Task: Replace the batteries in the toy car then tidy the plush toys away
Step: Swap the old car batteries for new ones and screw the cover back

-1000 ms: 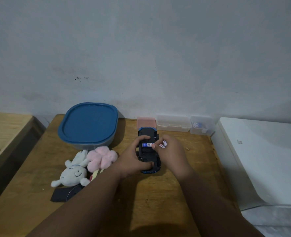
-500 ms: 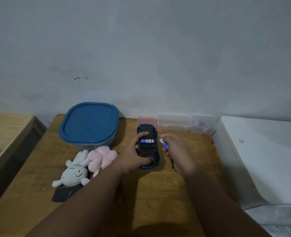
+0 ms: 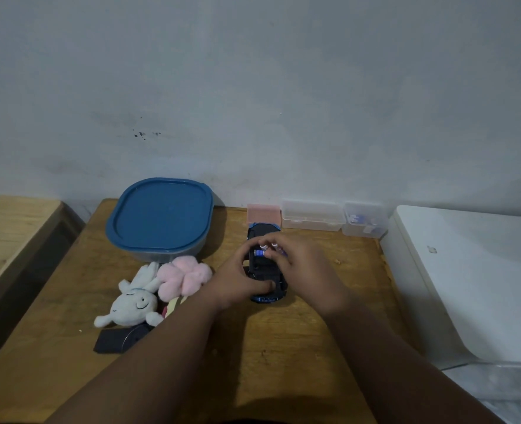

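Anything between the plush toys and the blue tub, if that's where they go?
Nothing lies on the table between them: the white bunny plush and pink plush sit just in front of the tub. The blocker is the blue lid, shut on the tub. Left hand and right hand are both at the toy car.

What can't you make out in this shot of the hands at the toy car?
Head view: toy car battery bay covered by left hand and right hand; seated batteries uncountable.
Head view: battery pinched by the right hand, mostly behind its fingers; label too small.
Head view: blue-lidded container, lid hides contents.
Head view: small clear box, contents blurred.
Head view: dark flat item, partly under white plush and left forearm.
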